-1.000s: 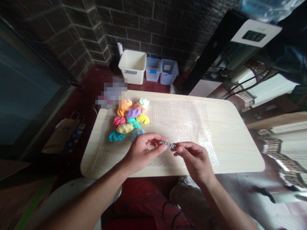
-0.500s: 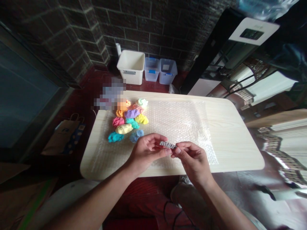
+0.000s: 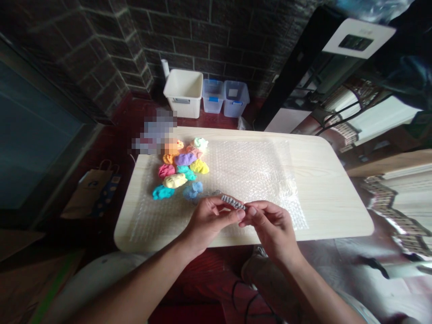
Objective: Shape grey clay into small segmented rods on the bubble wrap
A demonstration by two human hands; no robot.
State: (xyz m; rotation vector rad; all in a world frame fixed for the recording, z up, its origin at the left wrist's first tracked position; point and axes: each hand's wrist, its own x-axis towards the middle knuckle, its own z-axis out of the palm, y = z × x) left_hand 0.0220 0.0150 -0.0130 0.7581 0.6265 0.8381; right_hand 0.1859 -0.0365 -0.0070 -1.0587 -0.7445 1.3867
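A short grey ridged strip, like a row of small clay beads (image 3: 232,201), is held up over the near edge of the bubble wrap. My left hand (image 3: 211,218) supports it from below, its thumb and fingers closed around the strip. At its right end, the thumb and fingertips of my right hand (image 3: 270,222) pinch it. Soft lumps of coloured clay lie to the left, among them a blue lump (image 3: 193,190), a pale yellow lump (image 3: 175,181) and a purple lump (image 3: 185,159). Part of a grey lump (image 3: 216,193) shows behind my left fingers.
Bubble wrap (image 3: 249,166) covers much of the pale wooden table (image 3: 324,189). Beyond the far edge stand a white bin (image 3: 185,101) and two clear plastic boxes (image 3: 213,101). A paper bag (image 3: 89,191) is on the floor at left.
The grey strip has shifted slightly left and tilts more, its right end lower. My left fingers have lowered behind it, and a grey lump now shows there. Both hands still hold it.
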